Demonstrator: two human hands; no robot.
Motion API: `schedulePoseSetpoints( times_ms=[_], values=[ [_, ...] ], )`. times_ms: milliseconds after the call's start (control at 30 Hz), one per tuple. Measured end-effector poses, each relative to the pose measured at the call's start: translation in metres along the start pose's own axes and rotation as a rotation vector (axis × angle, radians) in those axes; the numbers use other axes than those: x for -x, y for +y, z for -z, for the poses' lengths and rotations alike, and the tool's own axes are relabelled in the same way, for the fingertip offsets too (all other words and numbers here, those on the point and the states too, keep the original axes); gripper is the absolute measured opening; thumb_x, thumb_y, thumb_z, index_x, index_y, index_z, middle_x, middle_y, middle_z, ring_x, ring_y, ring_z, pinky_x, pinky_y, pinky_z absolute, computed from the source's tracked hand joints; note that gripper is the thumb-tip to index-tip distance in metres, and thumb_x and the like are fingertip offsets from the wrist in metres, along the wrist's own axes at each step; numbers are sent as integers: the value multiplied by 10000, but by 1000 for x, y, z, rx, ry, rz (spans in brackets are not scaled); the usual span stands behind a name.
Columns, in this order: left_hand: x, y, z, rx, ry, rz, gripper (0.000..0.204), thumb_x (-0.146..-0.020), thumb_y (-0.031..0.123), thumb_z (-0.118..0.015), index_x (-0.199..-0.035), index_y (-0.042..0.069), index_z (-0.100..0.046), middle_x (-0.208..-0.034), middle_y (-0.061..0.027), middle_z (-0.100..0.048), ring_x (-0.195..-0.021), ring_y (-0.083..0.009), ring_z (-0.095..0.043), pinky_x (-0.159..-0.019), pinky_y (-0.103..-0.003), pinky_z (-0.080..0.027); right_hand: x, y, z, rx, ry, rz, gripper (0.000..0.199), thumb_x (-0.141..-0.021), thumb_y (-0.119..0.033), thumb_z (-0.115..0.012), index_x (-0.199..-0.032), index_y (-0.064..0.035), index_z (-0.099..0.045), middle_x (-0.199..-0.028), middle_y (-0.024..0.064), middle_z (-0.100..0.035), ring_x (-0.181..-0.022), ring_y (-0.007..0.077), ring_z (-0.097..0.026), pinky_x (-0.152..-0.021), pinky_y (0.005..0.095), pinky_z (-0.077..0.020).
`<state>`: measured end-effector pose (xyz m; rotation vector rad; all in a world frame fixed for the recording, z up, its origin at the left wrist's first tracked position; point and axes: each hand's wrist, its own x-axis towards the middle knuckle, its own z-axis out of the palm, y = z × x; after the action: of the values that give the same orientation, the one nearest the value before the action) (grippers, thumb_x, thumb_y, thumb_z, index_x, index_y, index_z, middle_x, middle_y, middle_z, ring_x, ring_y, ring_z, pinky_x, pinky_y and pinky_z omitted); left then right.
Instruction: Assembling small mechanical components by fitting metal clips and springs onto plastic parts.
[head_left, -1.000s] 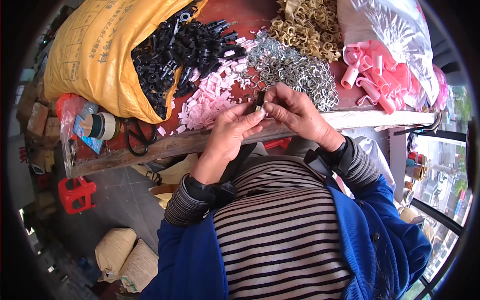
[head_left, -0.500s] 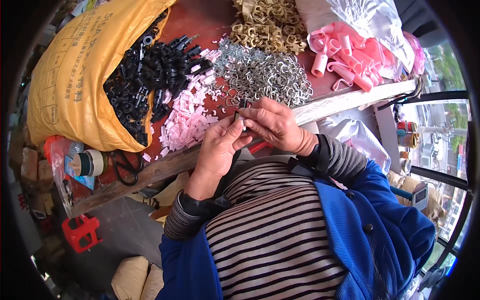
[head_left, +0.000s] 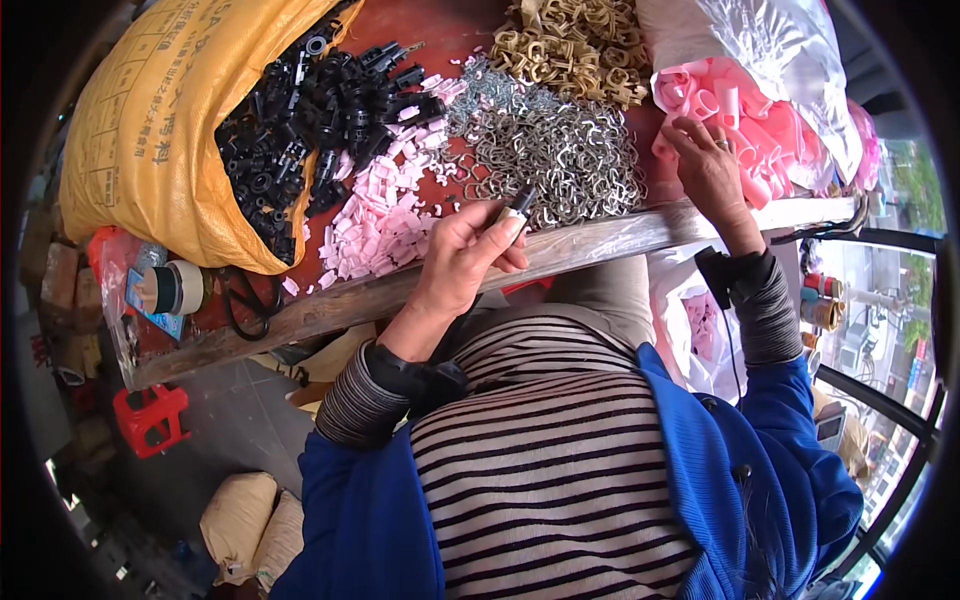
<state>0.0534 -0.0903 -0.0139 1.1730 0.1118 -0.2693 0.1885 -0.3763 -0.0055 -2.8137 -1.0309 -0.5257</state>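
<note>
Between the thumb and fingers of my left hand [head_left: 460,258] is a small black plastic part [head_left: 523,198], with a pale piece showing at its lower end. My right hand [head_left: 708,172] is stretched over the front of a heap of pink curved plastic pieces [head_left: 738,112], fingers apart; I see nothing in its grip. Left of that hand lies a pile of curved silvery metal pieces [head_left: 575,165]. Small pale pink pieces [head_left: 372,225] are heaped left of my left hand. Similar black plastic parts [head_left: 345,115] spill out of a yellow woven sack [head_left: 130,150].
Tan clip-like pieces [head_left: 585,50] are piled at the back of the red table [head_left: 440,45]. A white plastic bag [head_left: 780,45] stands behind the pink heap. Tape rolls [head_left: 180,288] sit at the table's left end. A red stool [head_left: 150,420] is on the floor.
My right hand has left my left hand and moved right to the pink curved pieces. My left hand still holds the black part, which now shows more fully.
</note>
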Motion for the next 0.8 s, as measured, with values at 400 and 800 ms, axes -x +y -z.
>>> schedulePoseSetpoints(
  times_ms=[400,800],
  values=[
    [3,1,6,158,80,74,280,-788,169,-553,-1008,12,-483,-870,-86,-575,-737,-117,-563,-586,-166,-434,-29,-18,29,-388,-67,-60,381,-778,-225,-525,-1114,-59,-457,-1025,89,-504,-823,215,-515,-705,333,-415],
    [38,22,25,286,-50,130,275,-769,140,-573,-999,-1,-513,-730,-7,-536,-598,-49,-490,-515,-149,-405,-56,-159,42,-1027,-440,232,364,-859,-263,-403,-936,64,-542,-842,149,-534,-703,210,-531,-619,280,-416]
  ],
)
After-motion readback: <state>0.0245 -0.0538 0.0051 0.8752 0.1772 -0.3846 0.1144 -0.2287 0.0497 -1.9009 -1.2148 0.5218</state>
